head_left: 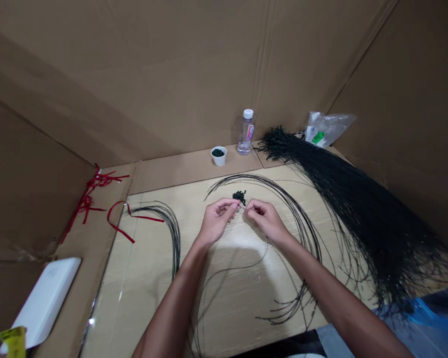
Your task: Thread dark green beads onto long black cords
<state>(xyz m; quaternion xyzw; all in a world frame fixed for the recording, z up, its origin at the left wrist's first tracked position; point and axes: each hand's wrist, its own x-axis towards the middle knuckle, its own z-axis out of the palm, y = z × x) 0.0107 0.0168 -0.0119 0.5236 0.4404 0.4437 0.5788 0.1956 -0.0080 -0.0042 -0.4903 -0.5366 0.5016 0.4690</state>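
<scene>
My left hand (219,218) and my right hand (262,215) are close together over the middle of the table, each with thumb and fingers pinched. A thin dark cord (242,267) trails from under my right hand and loops down toward the table's front edge; its end seems to run between the two pinches. Whether a bead sits in my left fingertips is too small to tell. Just beyond the fingers lies a small pile of dark green beads (239,196). Around my right forearm curves a bundle of dark cords (296,211).
At the back stand a white cup of dark beads (219,158) and a clear bottle (245,134). A large black cord bundle (343,204) and a plastic bag (326,129) lie right. To the left are tied cords (173,228), red ribbons (115,226) and a white box-like object (47,303).
</scene>
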